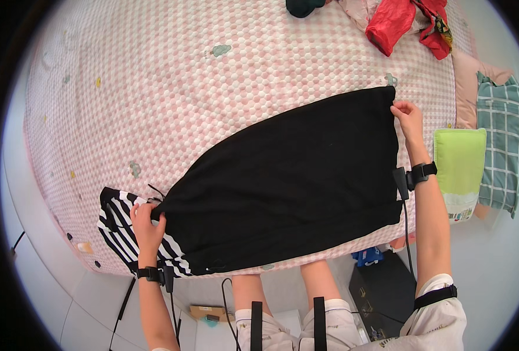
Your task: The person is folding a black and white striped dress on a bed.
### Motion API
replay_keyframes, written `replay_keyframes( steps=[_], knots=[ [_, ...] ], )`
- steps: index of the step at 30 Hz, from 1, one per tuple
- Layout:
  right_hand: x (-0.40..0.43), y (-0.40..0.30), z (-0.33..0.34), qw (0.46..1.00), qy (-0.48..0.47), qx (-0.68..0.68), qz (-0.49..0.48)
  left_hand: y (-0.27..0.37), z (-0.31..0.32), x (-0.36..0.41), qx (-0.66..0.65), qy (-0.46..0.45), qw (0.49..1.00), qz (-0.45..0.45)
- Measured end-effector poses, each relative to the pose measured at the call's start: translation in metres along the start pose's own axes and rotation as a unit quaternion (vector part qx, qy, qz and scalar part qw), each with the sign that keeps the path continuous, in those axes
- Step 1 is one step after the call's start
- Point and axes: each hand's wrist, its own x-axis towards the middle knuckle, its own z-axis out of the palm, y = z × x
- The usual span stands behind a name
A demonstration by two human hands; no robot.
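Note:
A black garment (294, 175), wide at the right and narrowing to the left, lies spread on a pink-and-white checked bed cover (189, 101). My left hand (147, 226) pinches its narrow end, where thin black cords show. Under and beside that hand lies a black-and-white striped cloth piece (119, 223), partly covered by the black fabric. At the right, my right hand (405, 115) pinches the garment's edge near its upper right corner, thumb and finger together. Each wrist wears a black strap with a small device and a cable.
Crumpled red clothing (391, 26) and a dark cloth (304, 6) lie at the bed's far side. On the right are a green pillow (459, 162) and a teal checked pillow (503, 145). A dark cabinet (384, 289) stands below the bed's near edge.

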Motion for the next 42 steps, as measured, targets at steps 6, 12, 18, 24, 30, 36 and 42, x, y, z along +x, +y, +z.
replay_keyframes(
  steps=[6, 12, 18, 24, 30, 36, 42],
  knots=[
    [-0.017, 0.002, -0.032, 0.999, 0.011, -0.033, -0.026, -0.012, -0.008, -0.006, -0.004, -0.007, 1.000, 0.003],
    [-0.045, -0.016, -0.080, 0.997, -0.025, -0.038, -0.055, -0.007, -0.013, -0.005, -0.061, 0.011, 0.997, 0.038],
    [-0.098, -0.020, -0.135, 0.973, 0.085, 0.211, -0.041, -0.020, -0.034, -0.030, -0.074, 0.018, 0.996, 0.035],
    [-0.163, -0.048, -0.160, 0.999, 0.006, 0.025, -0.038, -0.026, -0.051, -0.064, -0.085, 0.025, 0.993, 0.075],
    [-0.177, -0.073, -0.182, 0.930, -0.131, -0.317, -0.133, -0.035, -0.052, -0.081, -0.082, 0.032, 0.993, 0.084],
    [-0.160, -0.110, -0.177, 0.988, -0.035, -0.091, -0.119, -0.031, -0.058, -0.068, -0.101, 0.066, 0.990, 0.077],
    [-0.003, -0.024, -0.089, 0.977, -0.033, -0.143, -0.158, -0.044, 0.014, 0.009, -0.176, 0.077, 0.974, -0.118]
  ],
)
